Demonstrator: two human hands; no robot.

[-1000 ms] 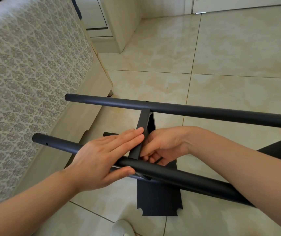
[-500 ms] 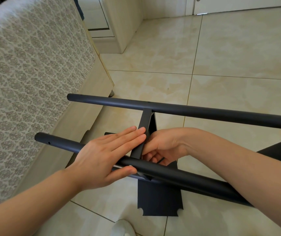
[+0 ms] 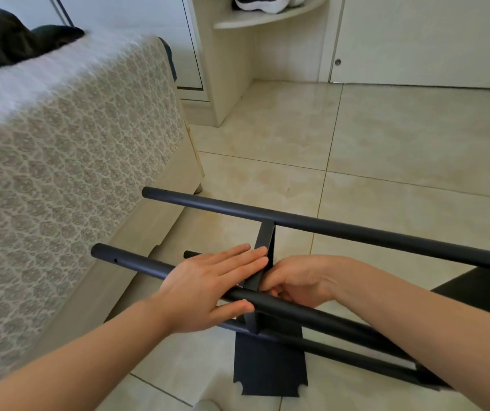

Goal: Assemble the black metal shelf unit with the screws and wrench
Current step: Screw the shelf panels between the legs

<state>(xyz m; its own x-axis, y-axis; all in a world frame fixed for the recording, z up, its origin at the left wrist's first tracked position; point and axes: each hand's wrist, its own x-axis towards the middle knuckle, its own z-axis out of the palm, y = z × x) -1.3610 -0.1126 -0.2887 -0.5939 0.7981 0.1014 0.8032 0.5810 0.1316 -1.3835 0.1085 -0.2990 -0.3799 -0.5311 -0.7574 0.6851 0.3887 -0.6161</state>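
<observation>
The black shelf unit lies on its side on the tiled floor. Its far tube and near tube run left to right, and a black shelf panel stands between them. My left hand lies flat over the near tube, with straight fingers touching the panel's edge and the thumb under the tube. Behind the tube, at the panel joint, my right hand has its fingers curled around a thin dark tool, apparently the wrench. The tool is mostly hidden and no screw shows.
A bed with a patterned cover stands close on the left. A second black panel is fixed at the right end of the unit. A cream cabinet and white doors stand at the back, with bare tiles in between.
The view has tilted up, so more of the cabinet and the bed top shows. Both hands stay at the same joint with hardly any movement.
</observation>
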